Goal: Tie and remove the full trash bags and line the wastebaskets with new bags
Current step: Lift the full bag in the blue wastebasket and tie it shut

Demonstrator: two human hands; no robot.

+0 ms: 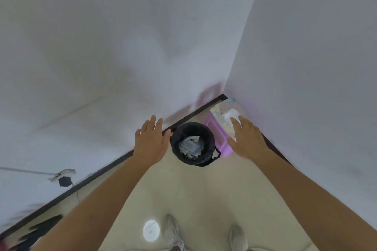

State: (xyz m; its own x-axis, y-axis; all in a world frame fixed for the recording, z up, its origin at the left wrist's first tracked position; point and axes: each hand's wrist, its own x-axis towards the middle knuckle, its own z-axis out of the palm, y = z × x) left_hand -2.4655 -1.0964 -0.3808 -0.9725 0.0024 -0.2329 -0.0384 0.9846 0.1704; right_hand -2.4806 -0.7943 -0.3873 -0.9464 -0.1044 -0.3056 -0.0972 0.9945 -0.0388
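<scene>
Floor (204, 195): pale beige, smooth, bare in the middle; a bright round spot of light (151, 231) near the bottom edge.
Walls (102, 47): plain white, meeting in a corner at upper right; soft grey shadows across the left one, a faint purple tint low down near the corner.
Skirting (102, 171): dark strip along the foot of both walls, running into the corner.
Black wastebasket (193, 144): round, upright on the floor close to the left wall's skirting, between the two hands.
Black trash bag (206, 159): lining the black wastebasket, folded over its rim, untied, holding crumpled paper and a bluish wrapper.
Purple wastebasket (217, 131): rectangular, tucked into the corner, just beside the black one, heaped with white and pale rubbish.
Left hand (152, 140): grip open, fingers spread, palm down, holding nothing, just left of the black wastebasket.
Right hand (246, 138): grip open, fingers spread, empty, over the near end of the purple wastebasket.
Shoes (173, 232): two pale grey ones, at the bottom edge, pointing toward the corner.
Wall fitting (64, 181): small dark block with a thin cable, beneath a strip of pale tape, low on the left wall.
Lower left corner: dark blurred shapes on the floor, too smeared to identify.
</scene>
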